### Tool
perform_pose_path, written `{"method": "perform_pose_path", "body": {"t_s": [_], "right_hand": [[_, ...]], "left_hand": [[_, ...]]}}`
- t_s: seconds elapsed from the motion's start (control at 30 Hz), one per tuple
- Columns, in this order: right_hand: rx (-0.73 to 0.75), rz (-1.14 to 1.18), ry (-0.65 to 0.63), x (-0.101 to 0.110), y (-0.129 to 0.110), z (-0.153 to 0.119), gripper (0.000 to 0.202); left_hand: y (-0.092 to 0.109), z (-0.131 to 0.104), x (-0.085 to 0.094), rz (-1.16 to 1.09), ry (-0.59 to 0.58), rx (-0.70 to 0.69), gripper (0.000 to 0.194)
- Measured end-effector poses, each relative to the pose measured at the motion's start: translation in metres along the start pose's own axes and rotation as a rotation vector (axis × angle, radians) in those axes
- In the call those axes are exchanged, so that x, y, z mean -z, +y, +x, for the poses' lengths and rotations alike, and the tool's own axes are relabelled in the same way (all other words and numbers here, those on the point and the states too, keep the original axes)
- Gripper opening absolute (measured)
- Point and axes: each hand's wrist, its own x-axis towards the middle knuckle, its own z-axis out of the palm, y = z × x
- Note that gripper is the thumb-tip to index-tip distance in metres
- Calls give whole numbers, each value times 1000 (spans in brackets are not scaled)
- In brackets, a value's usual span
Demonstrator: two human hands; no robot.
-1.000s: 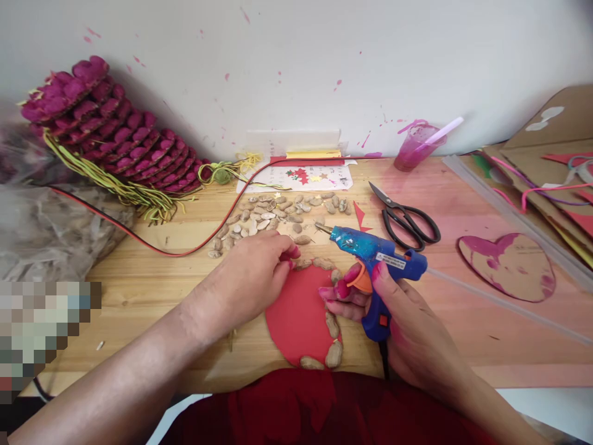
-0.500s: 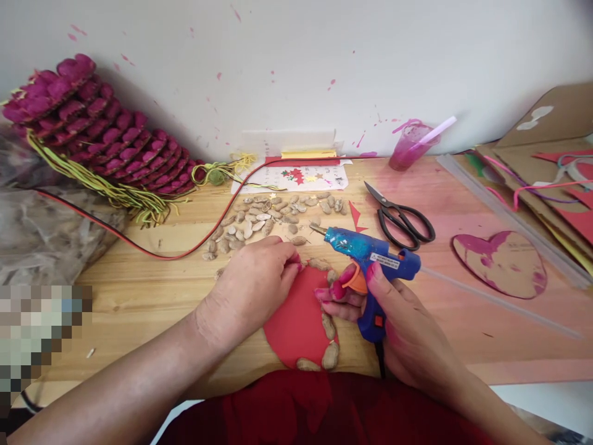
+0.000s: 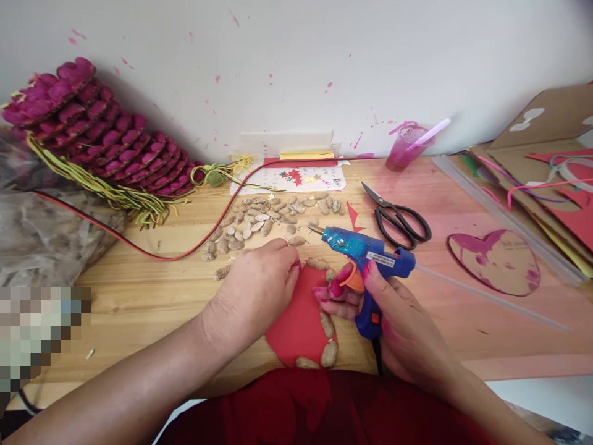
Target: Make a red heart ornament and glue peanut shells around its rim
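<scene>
A red paper piece lies at the table's front, with several peanuts along its right and lower edges. My left hand is closed at its upper left edge; its fingertips are pressed together, and what they pinch is hidden. My right hand grips a blue glue gun by its handle, over the paper's right side. The gun's metal nozzle points up and left, above the paper. Loose peanuts lie spread behind my left hand.
Black scissors and a heart-shaped cardboard lie right. A stained cup stands by the wall. Magenta-painted peanut strings and a plastic bag are left. A red-black cable crosses the table. Cardboard is far right.
The view has shifted slightly. My left hand has turned a little, its fingers still together at the paper's edge. My right hand keeps its hold on the glue gun.
</scene>
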Motion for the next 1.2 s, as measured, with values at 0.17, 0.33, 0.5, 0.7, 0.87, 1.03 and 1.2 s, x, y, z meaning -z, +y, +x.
{"method": "perform_pose_path", "body": {"t_s": [0.17, 0.33, 0.5, 0.7, 0.87, 1.03, 1.2], "right_hand": [[-5, 9, 5, -1, 0, 0, 30], [7, -14, 41, -2, 0, 1, 34], [14, -5, 34, 0, 2, 3, 34], [31, 2, 38, 2, 5, 3, 33], [47, 16, 57, -1, 4, 4, 32], [60, 6, 75, -1, 5, 3, 35], [60, 21, 48, 1, 6, 3, 32]], "left_hand": [[4, -1, -1, 86, 13, -19, 22], [4, -3, -5, 49, 19, -12, 19], [-7, -18, -4, -211, 124, -12, 25], [-8, -38, -20, -268, 236, -53, 45], [-7, -40, -40, -194, 288, -103, 52], [-6, -40, -44, -116, 261, -128, 50], [-4, -41, -50, -72, 236, -140, 51]]}}
